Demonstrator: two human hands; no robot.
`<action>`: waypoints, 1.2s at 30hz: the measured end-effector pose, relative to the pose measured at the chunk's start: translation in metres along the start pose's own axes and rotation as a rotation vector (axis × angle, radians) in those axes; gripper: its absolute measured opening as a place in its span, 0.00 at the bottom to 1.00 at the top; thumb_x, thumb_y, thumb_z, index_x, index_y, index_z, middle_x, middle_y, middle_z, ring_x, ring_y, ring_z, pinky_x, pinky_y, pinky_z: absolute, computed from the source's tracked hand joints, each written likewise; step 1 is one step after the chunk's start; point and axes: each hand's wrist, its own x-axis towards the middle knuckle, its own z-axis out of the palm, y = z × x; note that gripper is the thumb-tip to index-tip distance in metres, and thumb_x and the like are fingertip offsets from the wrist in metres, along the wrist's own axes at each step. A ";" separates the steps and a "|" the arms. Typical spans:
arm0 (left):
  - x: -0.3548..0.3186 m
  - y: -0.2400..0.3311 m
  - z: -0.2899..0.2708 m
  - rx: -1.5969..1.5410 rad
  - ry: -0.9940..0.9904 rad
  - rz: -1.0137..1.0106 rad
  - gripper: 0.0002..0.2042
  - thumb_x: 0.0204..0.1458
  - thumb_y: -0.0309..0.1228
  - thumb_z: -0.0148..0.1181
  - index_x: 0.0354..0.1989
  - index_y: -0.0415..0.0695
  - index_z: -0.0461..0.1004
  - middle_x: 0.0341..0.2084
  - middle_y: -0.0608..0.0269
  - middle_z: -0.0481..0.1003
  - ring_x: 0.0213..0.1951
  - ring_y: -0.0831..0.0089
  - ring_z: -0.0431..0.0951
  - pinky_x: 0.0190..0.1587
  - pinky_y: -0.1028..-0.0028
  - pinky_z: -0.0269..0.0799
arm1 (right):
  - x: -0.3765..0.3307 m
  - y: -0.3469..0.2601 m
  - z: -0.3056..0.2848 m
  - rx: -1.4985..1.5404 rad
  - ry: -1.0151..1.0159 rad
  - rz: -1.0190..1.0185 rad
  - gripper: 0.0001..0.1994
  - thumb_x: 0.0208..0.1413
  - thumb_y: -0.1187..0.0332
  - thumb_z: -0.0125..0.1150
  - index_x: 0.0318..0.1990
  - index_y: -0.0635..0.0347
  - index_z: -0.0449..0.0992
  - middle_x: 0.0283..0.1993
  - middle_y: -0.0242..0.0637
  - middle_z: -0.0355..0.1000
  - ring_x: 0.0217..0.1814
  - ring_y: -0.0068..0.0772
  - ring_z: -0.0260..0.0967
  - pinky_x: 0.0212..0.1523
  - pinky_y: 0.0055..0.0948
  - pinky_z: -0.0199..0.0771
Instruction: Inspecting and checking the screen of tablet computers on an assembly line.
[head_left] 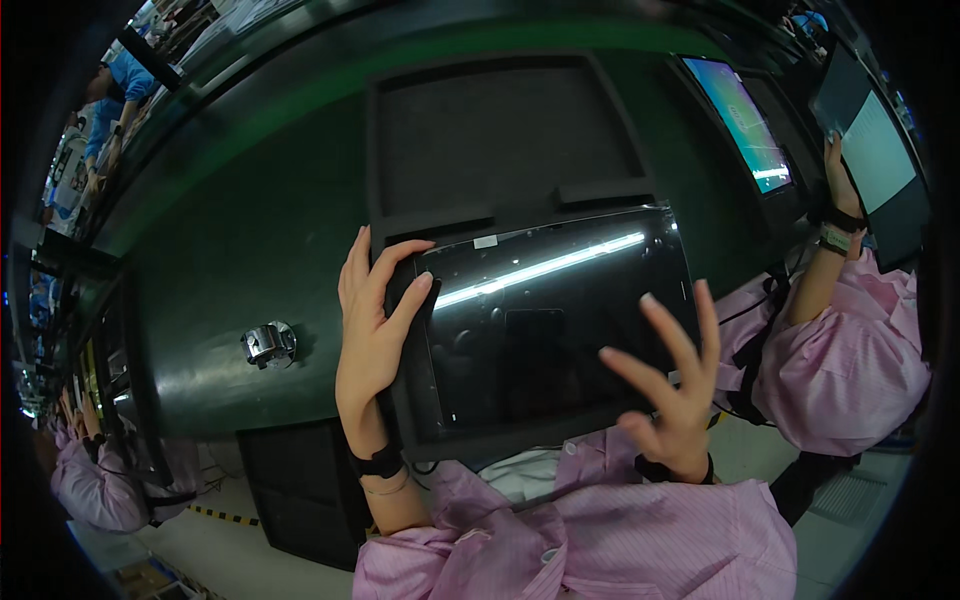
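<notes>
A dark tablet-like screen panel (560, 340) with a glossy surface lies before me, with bubbles or spots under what looks like clear film. A long bright light reflects across it. It lies over the near part of a black foam tray (383, 150). My left hand (372, 320) is at the panel's upper left corner, thumb and forefinger spread and touching its edge, the other fingers stretched out beside it. Above the panel's right side is my right hand (670, 385), fingers spread and holding nothing; whether a fingertip touches the glass I cannot tell.
A shiny metal roller-like object (269, 344) sits on the green table (200, 300) to the left. At the far right, a lit tablet (740, 125) rests in another tray, near a co-worker's hand (842, 180) holding a panel. A dark tray (300, 485) stands below the table's near edge.
</notes>
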 end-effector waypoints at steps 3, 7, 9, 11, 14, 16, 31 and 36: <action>-0.001 0.001 0.000 -0.005 0.002 -0.013 0.17 0.55 0.43 0.56 0.51 0.53 0.74 0.65 0.46 0.54 0.69 0.50 0.46 0.68 0.58 0.41 | -0.001 0.008 -0.002 -0.007 0.105 0.132 0.24 0.58 0.46 0.49 0.44 0.54 0.81 0.62 0.48 0.65 0.71 0.64 0.45 0.66 0.54 0.49; 0.002 0.002 0.001 0.007 0.007 -0.001 0.17 0.56 0.43 0.54 0.51 0.52 0.74 0.65 0.47 0.55 0.69 0.50 0.46 0.67 0.57 0.41 | -0.005 0.016 -0.002 -0.044 0.178 0.226 0.22 0.60 0.49 0.47 0.43 0.55 0.81 0.61 0.44 0.66 0.71 0.60 0.46 0.67 0.53 0.47; 0.003 0.002 0.000 0.020 -0.003 -0.015 0.16 0.56 0.43 0.53 0.50 0.52 0.74 0.65 0.47 0.56 0.69 0.50 0.46 0.67 0.57 0.41 | -0.006 0.019 -0.001 -0.053 0.211 0.256 0.21 0.60 0.51 0.47 0.42 0.55 0.81 0.61 0.43 0.66 0.71 0.58 0.46 0.68 0.52 0.45; 0.003 0.002 -0.001 -0.035 -0.022 -0.022 0.16 0.59 0.44 0.50 0.50 0.52 0.74 0.63 0.48 0.58 0.70 0.50 0.45 0.67 0.56 0.42 | -0.006 0.021 0.000 -0.046 0.225 0.259 0.19 0.60 0.53 0.47 0.42 0.55 0.81 0.61 0.42 0.66 0.71 0.58 0.46 0.68 0.52 0.45; 0.003 0.003 -0.001 -0.079 -0.021 -0.024 0.16 0.60 0.45 0.47 0.50 0.52 0.74 0.62 0.49 0.61 0.70 0.50 0.45 0.67 0.56 0.42 | -0.006 0.019 0.000 0.006 0.212 0.279 0.18 0.59 0.54 0.49 0.42 0.55 0.81 0.61 0.42 0.66 0.72 0.58 0.46 0.68 0.52 0.45; 0.003 0.003 0.000 -0.069 -0.016 -0.025 0.17 0.62 0.43 0.44 0.50 0.50 0.74 0.60 0.55 0.64 0.70 0.52 0.43 0.68 0.58 0.39 | -0.005 0.017 -0.001 0.025 0.188 0.253 0.18 0.57 0.52 0.51 0.42 0.54 0.81 0.62 0.43 0.66 0.72 0.58 0.45 0.68 0.52 0.44; 0.002 0.002 0.005 -0.036 0.020 -0.019 0.16 0.61 0.42 0.45 0.49 0.49 0.74 0.57 0.61 0.68 0.71 0.56 0.43 0.68 0.60 0.39 | -0.009 0.030 0.002 -0.185 0.166 0.113 0.22 0.59 0.47 0.49 0.45 0.52 0.81 0.66 0.44 0.61 0.73 0.62 0.40 0.68 0.53 0.43; 0.003 0.002 0.006 -0.018 0.022 -0.024 0.16 0.61 0.41 0.46 0.50 0.50 0.74 0.58 0.60 0.67 0.71 0.58 0.43 0.68 0.60 0.40 | -0.006 0.035 0.000 -0.229 0.214 0.282 0.21 0.58 0.48 0.50 0.46 0.51 0.80 0.69 0.43 0.56 0.74 0.62 0.37 0.68 0.54 0.41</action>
